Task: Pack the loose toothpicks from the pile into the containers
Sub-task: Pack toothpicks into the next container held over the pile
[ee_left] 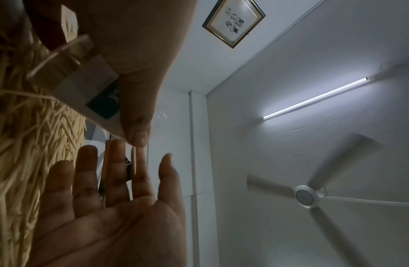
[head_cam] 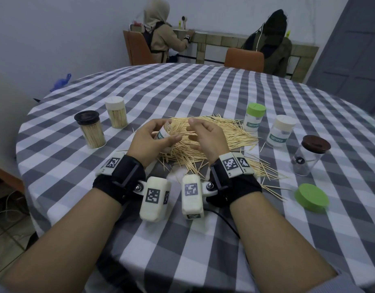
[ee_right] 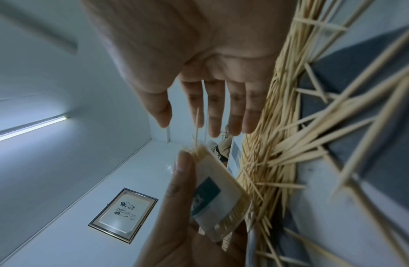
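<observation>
My left hand (head_cam: 149, 137) grips a clear labelled toothpick container (head_cam: 163, 132), tilted with its open mouth toward my right hand. The container (ee_right: 213, 189) is packed with toothpicks, and one stands out of its mouth. My right hand (head_cam: 205, 134) hovers just right of that mouth with its fingers (ee_right: 213, 112) straight and spread. Both hands are above the big pile of loose toothpicks (head_cam: 228, 136) in the middle of the checked table. From the left wrist the container (ee_left: 84, 81) shows under my thumb (ee_left: 136, 117), with the right palm (ee_left: 111, 213) facing it.
Two filled jars stand at the left, one black-lidded (head_cam: 90, 130) and one white-lidded (head_cam: 116, 112). On the right are a green-lidded container (head_cam: 254, 120), a white-lidded one (head_cam: 280, 131), a brown-lidded jar (head_cam: 310, 157) and a loose green lid (head_cam: 311, 197). Two people sit beyond the table.
</observation>
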